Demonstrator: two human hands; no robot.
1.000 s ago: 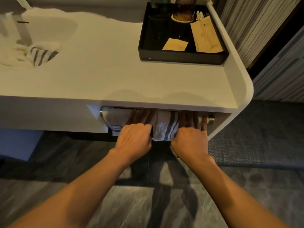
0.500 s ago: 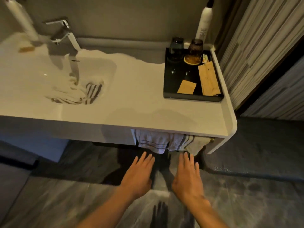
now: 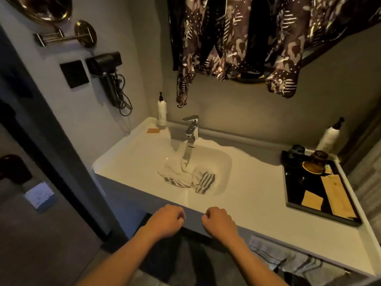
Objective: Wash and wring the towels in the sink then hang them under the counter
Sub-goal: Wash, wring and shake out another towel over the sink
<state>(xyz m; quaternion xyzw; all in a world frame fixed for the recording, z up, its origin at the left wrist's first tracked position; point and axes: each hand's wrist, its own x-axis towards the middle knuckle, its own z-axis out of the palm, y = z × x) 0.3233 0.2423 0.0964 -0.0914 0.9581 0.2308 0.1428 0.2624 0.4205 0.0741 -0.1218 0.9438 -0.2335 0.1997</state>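
Striped towel [image 3: 185,178] bunched in the sink [image 3: 223,162] is best gathered whole and wrung low over it by the left hand [image 3: 167,220] and right hand [image 3: 219,222], both loosely curled, empty

Both forearms outstretched, left hand [image 3: 167,220] and right hand [image 3: 219,222] side by side, fingers loosely curled, empty.
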